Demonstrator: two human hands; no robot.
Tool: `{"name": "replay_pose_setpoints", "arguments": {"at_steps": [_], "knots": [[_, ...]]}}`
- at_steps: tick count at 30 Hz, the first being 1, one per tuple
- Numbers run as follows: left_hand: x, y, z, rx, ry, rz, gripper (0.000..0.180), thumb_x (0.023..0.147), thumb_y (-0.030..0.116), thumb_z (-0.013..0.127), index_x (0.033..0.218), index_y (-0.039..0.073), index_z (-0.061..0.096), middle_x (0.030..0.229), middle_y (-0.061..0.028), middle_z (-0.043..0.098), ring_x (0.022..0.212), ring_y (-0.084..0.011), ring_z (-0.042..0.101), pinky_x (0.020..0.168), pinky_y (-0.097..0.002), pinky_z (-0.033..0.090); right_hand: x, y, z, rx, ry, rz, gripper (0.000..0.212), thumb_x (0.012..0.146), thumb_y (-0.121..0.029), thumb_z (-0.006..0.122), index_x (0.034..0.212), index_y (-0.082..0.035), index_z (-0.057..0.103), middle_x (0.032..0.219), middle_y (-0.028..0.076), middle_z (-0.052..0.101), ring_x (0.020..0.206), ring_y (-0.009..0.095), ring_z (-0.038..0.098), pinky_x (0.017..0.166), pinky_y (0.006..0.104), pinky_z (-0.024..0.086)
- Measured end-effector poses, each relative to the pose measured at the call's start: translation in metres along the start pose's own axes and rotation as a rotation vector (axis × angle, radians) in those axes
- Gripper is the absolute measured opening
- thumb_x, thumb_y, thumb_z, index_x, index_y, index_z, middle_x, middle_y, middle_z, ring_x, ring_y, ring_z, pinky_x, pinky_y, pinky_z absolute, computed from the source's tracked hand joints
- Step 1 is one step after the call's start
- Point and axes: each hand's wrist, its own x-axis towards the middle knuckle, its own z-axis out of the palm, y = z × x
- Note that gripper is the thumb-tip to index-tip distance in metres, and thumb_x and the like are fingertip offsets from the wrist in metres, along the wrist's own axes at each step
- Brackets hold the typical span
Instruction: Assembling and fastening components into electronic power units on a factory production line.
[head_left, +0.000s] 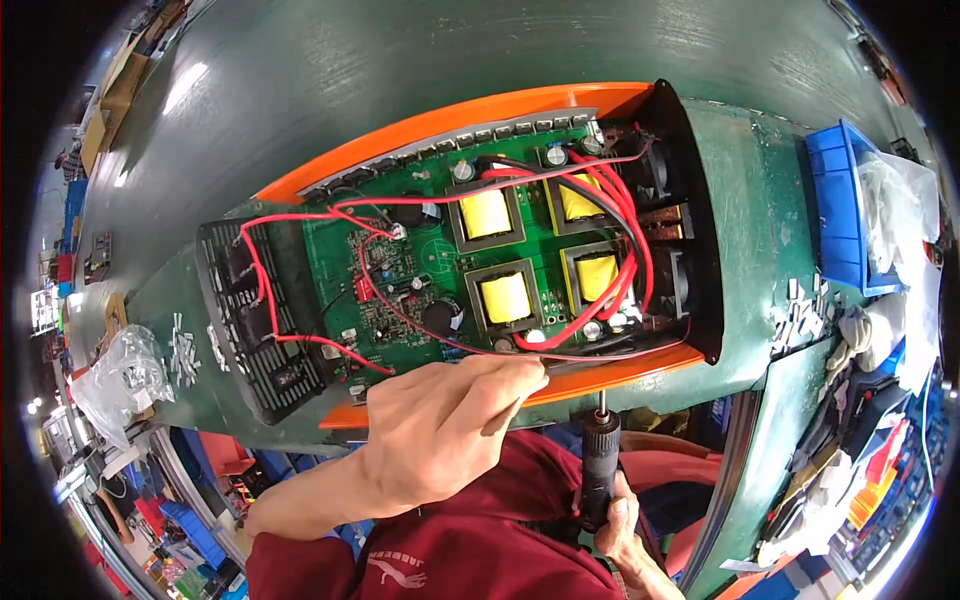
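An opened electronic unit with orange side walls (615,377) lies in front of me, its green circuit board (440,253) exposed. Several yellow-wrapped transformers (504,298) and loose red wires (262,275) sit inside it. My left hand (430,430) is closed at the near orange wall, fingertips pressed together at its upper edge; what they pinch is hidden. Below the same wall, farther right, my right hand (618,515) grips a black electric screwdriver (599,455). The screwdriver stands upright in the picture, its bit touching or close to that wall.
A black slotted end panel (262,315) closes the unit's left side, a black end plate (694,220) its right. Small metal pieces (800,315) lie on the green table (745,150). A blue bin (838,205) stands right, a clear plastic bag (125,385) left.
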Motion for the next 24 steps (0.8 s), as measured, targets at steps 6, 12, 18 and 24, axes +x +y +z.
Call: {"name": "replay_pose_setpoints", "arguments": {"at_steps": [6, 12, 18, 24], "knots": [[-0.004, -0.009, 0.003, -0.053, -0.007, -0.005, 0.024, 0.079, 0.001, 0.081, 0.1, 0.004, 0.069, 0.092, -0.0085, 0.076, 0.074, -0.021, 0.075, 0.06, -0.0295, 0.058, -0.002, 0.001, -0.002, -0.001, 0.016, -0.011, 0.074, 0.102, -0.066, 0.033, 0.122, 0.003, 0.052, 0.084, 0.008, 0.065, 0.071, 0.015, 0.059, 0.066, 0.0324, 0.049], [0.0, -0.001, 0.001, -0.045, 0.007, 0.044, 0.023, 0.08, 0.0, 0.08, 0.099, 0.0, 0.068, 0.092, -0.0127, 0.077, 0.076, -0.024, 0.076, 0.064, -0.031, 0.059, -0.004, -0.004, -0.005, -0.021, -0.014, 0.009, 0.075, 0.102, -0.066, 0.031, 0.124, 0.003, 0.052, 0.084, 0.008, 0.065, 0.068, 0.015, 0.058, 0.063, 0.0326, 0.048], [0.005, 0.005, 0.012, -0.031, -0.002, -0.015, 0.025, 0.079, 0.003, 0.081, 0.101, 0.005, 0.069, 0.092, -0.008, 0.076, 0.075, -0.0221, 0.074, 0.064, -0.0311, 0.058, 0.001, -0.027, 0.004, -0.124, 0.015, 0.079, 0.086, 0.096, -0.077, 0.028, 0.118, 0.002, 0.054, 0.078, 0.004, 0.063, 0.063, 0.01, 0.054, 0.057, 0.0279, 0.041], [0.011, 0.011, 0.008, -0.013, -0.041, -0.061, 0.027, 0.08, 0.005, 0.081, 0.105, 0.008, 0.069, 0.095, -0.0058, 0.073, 0.073, -0.0213, 0.072, 0.061, -0.0317, 0.057, -0.002, -0.032, 0.003, -0.129, 0.007, 0.076, 0.08, 0.1, -0.07, 0.029, 0.126, 0.002, 0.053, 0.078, 0.003, 0.062, 0.063, 0.01, 0.053, 0.058, 0.0277, 0.041]]}}
